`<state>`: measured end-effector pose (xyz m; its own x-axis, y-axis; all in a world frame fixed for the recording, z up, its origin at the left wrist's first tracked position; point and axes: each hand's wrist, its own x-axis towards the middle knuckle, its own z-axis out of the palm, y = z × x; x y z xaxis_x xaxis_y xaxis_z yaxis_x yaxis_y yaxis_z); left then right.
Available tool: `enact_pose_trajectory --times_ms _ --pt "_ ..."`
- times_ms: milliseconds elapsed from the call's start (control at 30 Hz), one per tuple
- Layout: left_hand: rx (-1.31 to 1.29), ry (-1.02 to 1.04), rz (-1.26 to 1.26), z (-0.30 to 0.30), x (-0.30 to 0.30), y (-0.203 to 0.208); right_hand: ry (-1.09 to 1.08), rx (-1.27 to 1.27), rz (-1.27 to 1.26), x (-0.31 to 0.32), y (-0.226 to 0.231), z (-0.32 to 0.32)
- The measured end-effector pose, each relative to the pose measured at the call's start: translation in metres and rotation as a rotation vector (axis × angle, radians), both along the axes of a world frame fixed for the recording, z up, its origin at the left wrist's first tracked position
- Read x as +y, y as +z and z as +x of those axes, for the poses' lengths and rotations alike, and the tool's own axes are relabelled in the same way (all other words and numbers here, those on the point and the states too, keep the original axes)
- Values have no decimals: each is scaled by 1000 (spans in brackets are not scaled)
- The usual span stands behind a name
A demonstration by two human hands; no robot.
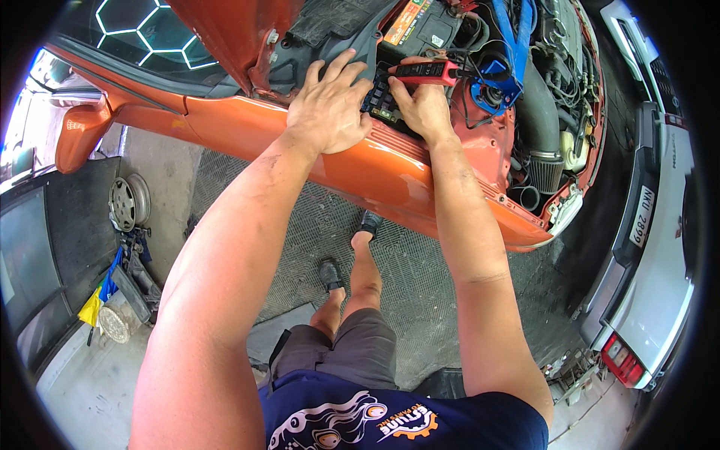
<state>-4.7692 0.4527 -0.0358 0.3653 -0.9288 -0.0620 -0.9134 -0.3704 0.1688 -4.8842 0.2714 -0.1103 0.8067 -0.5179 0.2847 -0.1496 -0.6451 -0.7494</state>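
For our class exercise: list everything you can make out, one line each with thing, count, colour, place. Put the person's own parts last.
Car: 1, orange, top
Fuse box: 1, black, engine bay
Tool: 1, red and black, in right hand
Battery: 1, dark, orange label, top
Brace: 1, blue, engine bay
Large pipe: 1, grey, engine bay
Reservoir: 1, cream, engine bay
Mirror: 1, orange, upper left
Wheel: at least 1, grey, left
Bucket: 1, whitish, lower left
Vehicle: 1, white, right
Mat: 1, grey, underfoot
Shirt: 1, navy, bottom
Shorts: 1, grey, lower middle
Shoes: 2, dark, on mat
Left hand: 1, bare, on car's edge
Right hand: 1, bare, around tool
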Motion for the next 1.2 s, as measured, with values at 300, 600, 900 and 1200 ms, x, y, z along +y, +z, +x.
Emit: enact_pose_trajectory --times_ms 300,600,900,1200 --pt "-4 5 5 0 0 0 9 -9 87 -1 -9 1" --pt "5 13 38 -1 -1 2 25 -5 106 -3 -11 1" --pt "2 10 50 -1 -2 4 -40 19 222 -1 -2 0" --pt "10 17 54 -2 -3 4 -7 65 186 -1 5 -3"
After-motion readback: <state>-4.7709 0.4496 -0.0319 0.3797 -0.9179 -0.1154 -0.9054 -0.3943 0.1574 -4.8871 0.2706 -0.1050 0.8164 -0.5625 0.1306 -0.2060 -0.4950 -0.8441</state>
